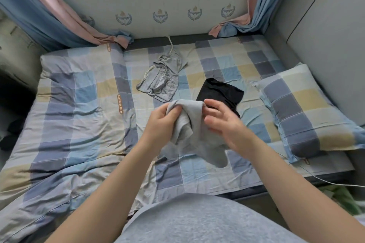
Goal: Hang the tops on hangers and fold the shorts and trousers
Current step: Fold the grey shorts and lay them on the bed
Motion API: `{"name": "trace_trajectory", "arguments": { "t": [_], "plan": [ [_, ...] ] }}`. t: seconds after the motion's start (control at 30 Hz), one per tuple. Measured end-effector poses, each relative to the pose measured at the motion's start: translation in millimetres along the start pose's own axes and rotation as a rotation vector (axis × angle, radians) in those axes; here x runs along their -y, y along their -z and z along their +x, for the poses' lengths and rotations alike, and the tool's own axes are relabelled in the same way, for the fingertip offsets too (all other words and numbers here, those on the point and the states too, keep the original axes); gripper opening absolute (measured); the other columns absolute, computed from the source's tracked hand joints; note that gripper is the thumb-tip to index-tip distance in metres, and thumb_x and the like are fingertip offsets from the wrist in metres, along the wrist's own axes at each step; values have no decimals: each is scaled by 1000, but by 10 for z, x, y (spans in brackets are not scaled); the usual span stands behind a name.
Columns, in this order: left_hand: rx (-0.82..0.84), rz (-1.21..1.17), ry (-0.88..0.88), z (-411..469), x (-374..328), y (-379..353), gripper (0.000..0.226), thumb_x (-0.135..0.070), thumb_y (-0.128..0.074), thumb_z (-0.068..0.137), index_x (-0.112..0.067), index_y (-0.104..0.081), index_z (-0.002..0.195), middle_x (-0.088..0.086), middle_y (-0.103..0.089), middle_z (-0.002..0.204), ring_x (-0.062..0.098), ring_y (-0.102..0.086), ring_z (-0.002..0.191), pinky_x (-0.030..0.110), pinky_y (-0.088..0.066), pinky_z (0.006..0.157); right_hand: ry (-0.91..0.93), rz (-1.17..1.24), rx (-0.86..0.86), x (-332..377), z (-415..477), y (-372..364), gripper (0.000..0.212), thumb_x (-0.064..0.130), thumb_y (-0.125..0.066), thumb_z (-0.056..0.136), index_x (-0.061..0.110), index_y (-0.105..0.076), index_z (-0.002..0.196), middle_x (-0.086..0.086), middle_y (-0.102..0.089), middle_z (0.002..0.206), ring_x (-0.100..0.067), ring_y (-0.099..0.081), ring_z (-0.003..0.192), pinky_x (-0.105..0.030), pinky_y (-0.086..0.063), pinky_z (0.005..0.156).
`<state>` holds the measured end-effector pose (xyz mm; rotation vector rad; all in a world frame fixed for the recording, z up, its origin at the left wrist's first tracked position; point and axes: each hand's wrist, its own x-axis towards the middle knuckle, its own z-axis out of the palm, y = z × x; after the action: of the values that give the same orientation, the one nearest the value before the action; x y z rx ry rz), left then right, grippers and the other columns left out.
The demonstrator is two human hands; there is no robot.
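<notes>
Closest to the camera, the person's own heathered grey top (199, 223) is filling the bottom edge, and two bare forearms are reaching out over the bed (197, 175).

Just beyond, both hands are meeting close together above the sheet. The left hand (160, 122) is gripping a soft grey garment (195, 138) with curled fingers bunched into its upper edge. The right hand (223, 124) is holding the other side, thumb lying over the cloth, its fingers slightly blurred. The garment is a matte, jersey-like knit, hanging between the hands in loose vertical folds, its lower end drooping to a rounded point just over the bed; which kind of clothing it is cannot be told.

Under it, a thin cotton sheet in blue, grey and pale yellow checks is wrinkling across the mattress, with a matching duvet (69, 124) rumpling at the left and a plump matching pillow (308, 108) lying at the right.

Behind the hands, a black garment (221, 90) is lying folded into a smooth oblong. Further back and left, a pale grey garment (160, 76) with a drawstring is lying crumpled.

At the far end, pink-and-blue curtains (49, 9) are draping onto the bed.
</notes>
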<state>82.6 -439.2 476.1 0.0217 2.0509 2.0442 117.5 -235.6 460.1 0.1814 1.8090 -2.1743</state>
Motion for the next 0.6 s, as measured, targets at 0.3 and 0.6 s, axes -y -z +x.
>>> {"name": "trace_trajectory", "arguments": {
  "t": [0.3,0.6],
  "plan": [
    [149,-218,65,120,-443,11,20,-19,-55,98,-2,-65,95,12,-66,84,21,-64,76,30,-54,70,-103,-337,14,-468,202,-345,13,24,-64,98,17,-69,107,9,-73,96,-8,-65,94,-18,-52,75],
    [-72,23,155,177,-51,463,22,-29,-64,96,-26,-67,117,-9,-70,108,10,-63,103,32,-45,89,-155,54,-99,-167,272,-317,21,20,-59,101,7,-67,116,-6,-74,95,-20,-71,83,-34,-59,68]
  ]
}}
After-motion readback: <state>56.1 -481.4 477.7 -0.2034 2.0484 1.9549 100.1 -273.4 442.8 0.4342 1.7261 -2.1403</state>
